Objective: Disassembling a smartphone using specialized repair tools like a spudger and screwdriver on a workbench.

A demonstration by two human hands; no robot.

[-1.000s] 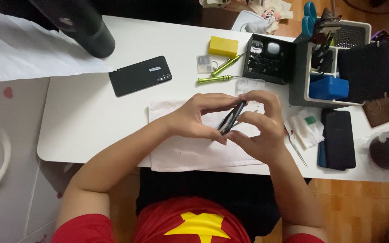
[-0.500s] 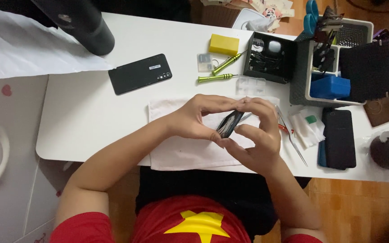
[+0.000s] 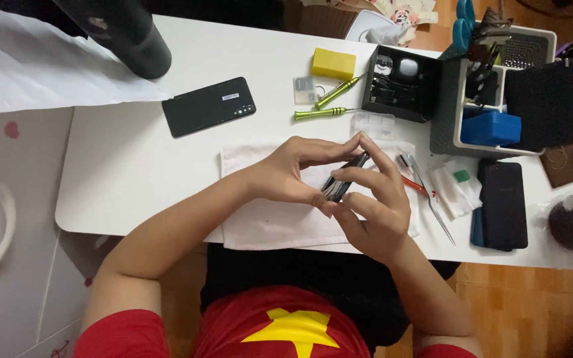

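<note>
Both my hands hold a dark smartphone (image 3: 343, 179) edge-on above a white cloth (image 3: 266, 219) spread on the white table (image 3: 121, 166). My left hand (image 3: 293, 172) grips its left side, fingers arched over the top. On the other side my right hand (image 3: 376, 205) pinches it from below and the right, and the fingertips of both hands meet at the phone's upper end. Most of the phone is hidden by my fingers.
A black phone back cover (image 3: 208, 106) lies upper left of the cloth. Two green screwdrivers (image 3: 319, 113), a yellow block (image 3: 333, 63), a black parts box (image 3: 402, 83) and a grey organiser (image 3: 492, 93) stand behind. Tweezers (image 3: 432, 205) and another dark phone (image 3: 504, 204) lie at right.
The phone has tilted slightly between my hands and my fingertips have closed together over its top end. My hands stay above the cloth.
</note>
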